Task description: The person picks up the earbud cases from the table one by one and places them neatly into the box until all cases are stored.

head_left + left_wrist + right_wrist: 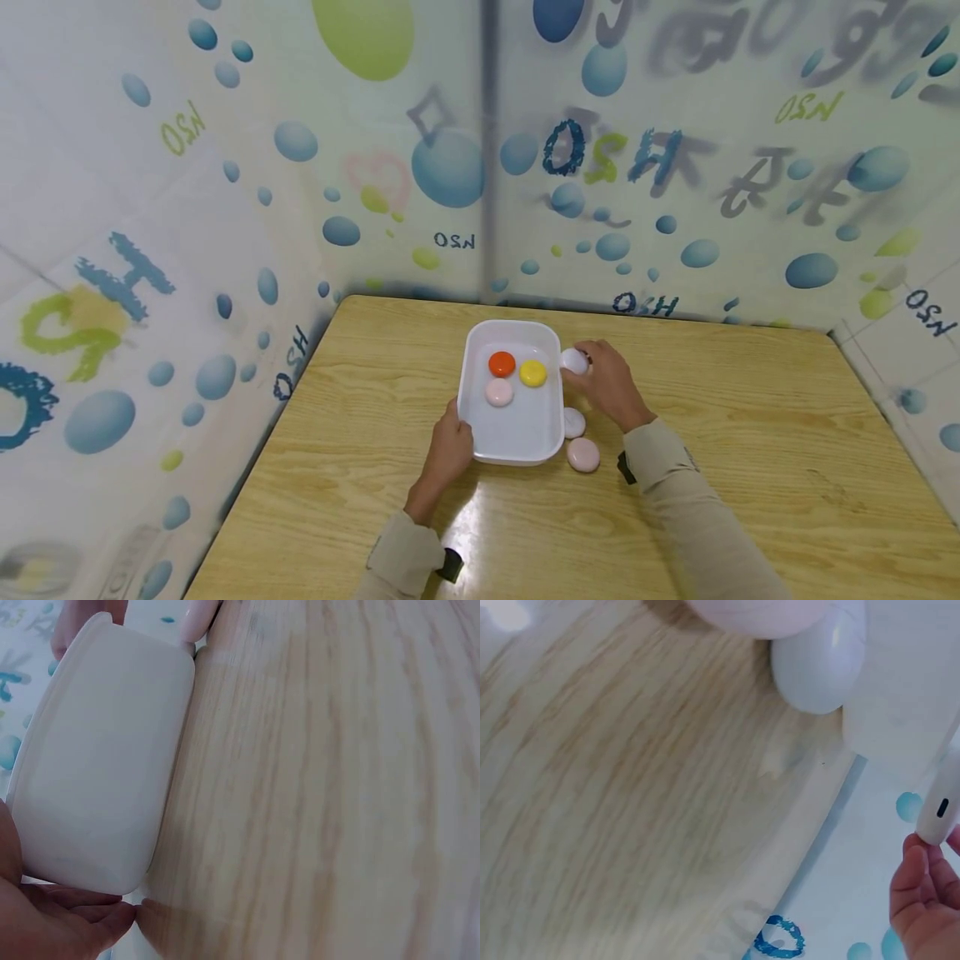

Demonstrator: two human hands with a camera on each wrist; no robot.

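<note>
Judging by what lies where, we seem about halfway: nearest us, a pink piece and then a white piece lie on the table, just right of the tray; inside sit a pale-pink piece, a yellow piece and an orange piece. Our left hand grips the tray near its left front corner. Farther off, our right hand angles inward, pinching a second white piece between thumb and fingers, beside the right wall.

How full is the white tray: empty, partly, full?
Partly full: orange disc, yellow disc and pale pink disc inside the tray; its near end bare.
</note>
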